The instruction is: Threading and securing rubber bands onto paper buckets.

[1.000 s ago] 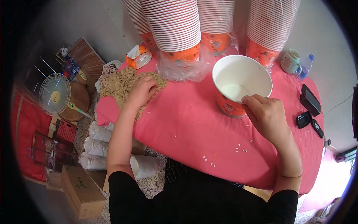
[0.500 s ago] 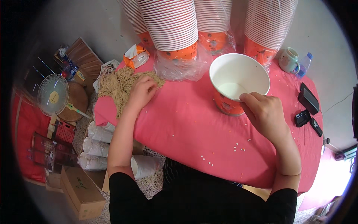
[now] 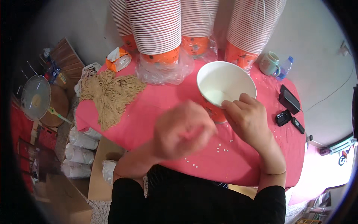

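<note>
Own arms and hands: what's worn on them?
Black short sleeves, plain where visible. Forearms bare, no watch or cable visible. Left hand and right hand ungloved; left is blurred, so can't tell about rings there.

The left hand (image 3: 182, 128) curls, blurred, while the right hand (image 3: 244, 118) pinches.

Right hand (image 3: 246, 118) is pinching the near rim of a tub (image 3: 233, 78), just right of centre. Left hand (image 3: 183, 130) is mid-frame (super blurry, can't tell if it's holding anything). Tan strands (image 3: 112, 93) sprawl centre-left on pink cloth (image 3: 149, 106), stacks (image 3: 156, 31) up top.
</note>
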